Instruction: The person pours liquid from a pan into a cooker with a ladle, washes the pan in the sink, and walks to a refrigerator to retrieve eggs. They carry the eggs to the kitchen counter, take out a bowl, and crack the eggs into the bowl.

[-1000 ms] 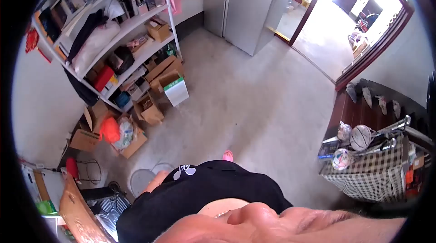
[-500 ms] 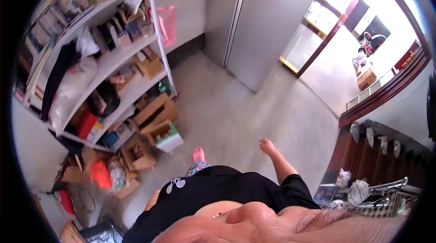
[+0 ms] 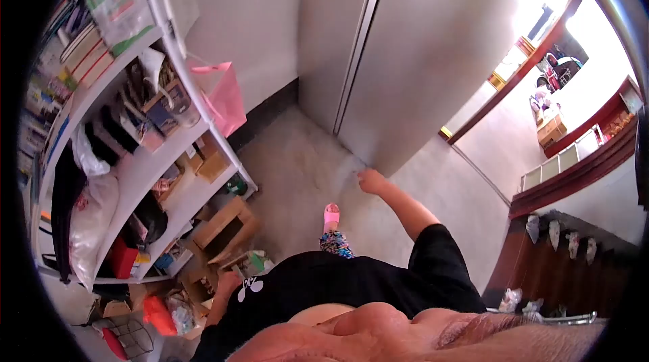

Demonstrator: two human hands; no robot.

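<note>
One right hand — loose, empty — has swung nearer the grey cabinet; whether the left hand grips, I cannot tell.

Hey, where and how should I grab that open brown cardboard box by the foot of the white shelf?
Probably by the exposed rim of the open brown cardboard box, coming from the bare floor side. Its opening is in view, so the rim offers an edge to grip, while the white shelf and green-and-white box crowd other sides.
</note>
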